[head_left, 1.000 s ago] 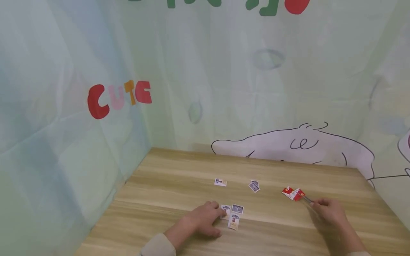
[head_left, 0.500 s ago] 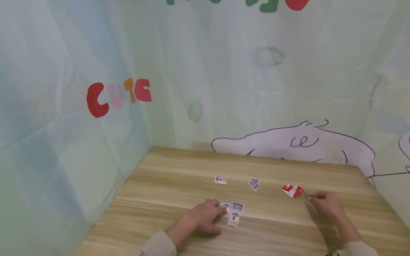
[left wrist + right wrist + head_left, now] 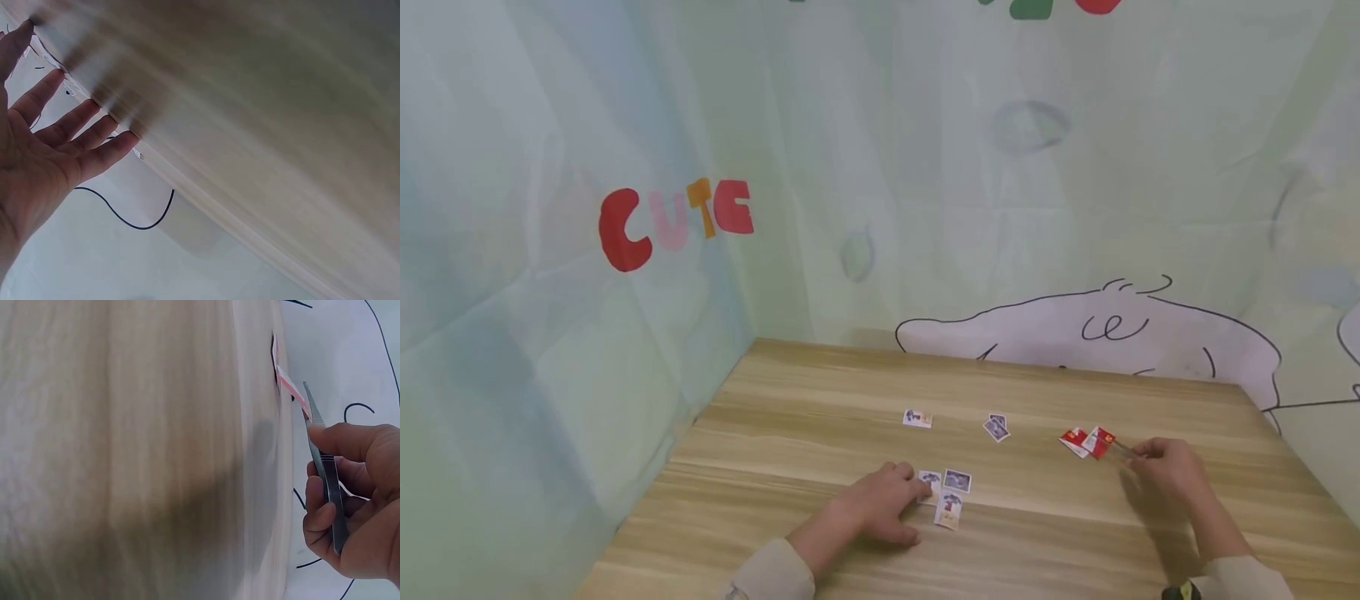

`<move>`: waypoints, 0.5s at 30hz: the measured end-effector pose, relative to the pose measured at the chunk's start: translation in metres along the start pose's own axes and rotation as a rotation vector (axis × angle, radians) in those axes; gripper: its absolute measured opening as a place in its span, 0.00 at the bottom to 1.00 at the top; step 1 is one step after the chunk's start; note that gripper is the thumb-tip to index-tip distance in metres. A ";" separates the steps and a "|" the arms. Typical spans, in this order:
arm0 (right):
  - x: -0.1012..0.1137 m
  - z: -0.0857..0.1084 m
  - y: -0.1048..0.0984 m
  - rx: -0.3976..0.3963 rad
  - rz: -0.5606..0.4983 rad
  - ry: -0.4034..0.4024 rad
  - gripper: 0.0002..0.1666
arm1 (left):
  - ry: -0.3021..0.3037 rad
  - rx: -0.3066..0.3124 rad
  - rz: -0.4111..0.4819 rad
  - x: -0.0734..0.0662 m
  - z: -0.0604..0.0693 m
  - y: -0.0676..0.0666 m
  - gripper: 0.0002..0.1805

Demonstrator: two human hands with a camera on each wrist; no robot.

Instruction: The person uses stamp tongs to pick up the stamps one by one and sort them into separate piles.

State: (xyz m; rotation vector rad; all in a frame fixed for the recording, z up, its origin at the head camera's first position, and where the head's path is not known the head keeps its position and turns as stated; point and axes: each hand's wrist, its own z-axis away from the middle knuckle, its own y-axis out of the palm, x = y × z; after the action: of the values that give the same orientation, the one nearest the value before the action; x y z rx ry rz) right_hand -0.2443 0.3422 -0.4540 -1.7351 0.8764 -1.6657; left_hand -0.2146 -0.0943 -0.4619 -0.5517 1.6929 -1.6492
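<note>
My left hand (image 3: 883, 504) rests on the table with fingers spread, a fingertip touching a small pale stamp-like paper (image 3: 930, 479). Beside that paper lie a grey picture stamp (image 3: 957, 481) and another pale stamp (image 3: 949, 510). At the right, my right hand (image 3: 1174, 471) holds metal tweezers (image 3: 326, 472) between thumb and fingers. Their tips reach a red and white stamp (image 3: 1101, 442), which slants up from the table in the right wrist view. Whether the tips pinch it, I cannot tell. A second red and white stamp (image 3: 1074, 442) lies against its left side.
Farther back on the wood-grain table (image 3: 820, 392) are a lone pale stamp (image 3: 917, 418) and two overlapping grey stamps (image 3: 997, 427). Printed cloth (image 3: 925, 208) hangs behind the table and along its left side.
The head view has tilted slightly, so the scene sits a little higher. At the tweezers, the right red stamp has shifted slightly. My left hand keeps its place on the pale stamp.
</note>
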 end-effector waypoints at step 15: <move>0.008 -0.008 -0.001 -0.015 0.098 -0.098 0.13 | -0.007 0.002 0.005 -0.001 -0.001 -0.003 0.35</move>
State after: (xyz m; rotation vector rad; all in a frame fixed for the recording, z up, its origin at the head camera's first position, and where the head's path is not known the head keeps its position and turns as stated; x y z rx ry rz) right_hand -0.2523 0.3372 -0.4475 -1.7395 0.9157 -1.5018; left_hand -0.2150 -0.0934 -0.4587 -0.5513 1.6867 -1.6436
